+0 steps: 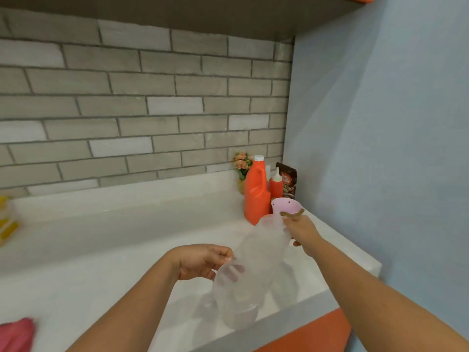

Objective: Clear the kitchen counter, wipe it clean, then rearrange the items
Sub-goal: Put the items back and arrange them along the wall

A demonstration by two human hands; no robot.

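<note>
- Nearest the camera, two bare forearms reach in from the bottom edge, and a red cloth [16, 335] lies at the lower left corner of the white counter [101, 250].
- Between the hands a clear plastic container [250, 268], blurred, is held tilted above the counter, one end low and near the camera, the other end up toward the far right corner.
- The left hand [203, 261] grips the lower end: its fingers [234, 271] are curled round the container and show through the clear wall, the thumb on the near side.
- The right hand [302, 231] is closed on the upper end, fingers wrapped at the container's top; how tightly cannot be told through the blur.
- Just behind the right hand stands a pink pot [285, 206] with a brown piece [291, 213] across its front rim.
- Beside the pot, to the left, an orange jug [256, 193] with a white cap stands upright on the counter.
- Behind these, in the corner, are a red squeeze bottle [276, 185], a dark brown packet [288, 179] and a small bunch of flowers [241, 165] against the grey brick wall [127, 110].
- At the far left edge, well apart from the rest, stands something yellow [6, 219], too blurred to name.
- A blue wall [380, 123] closes the right side.
</note>
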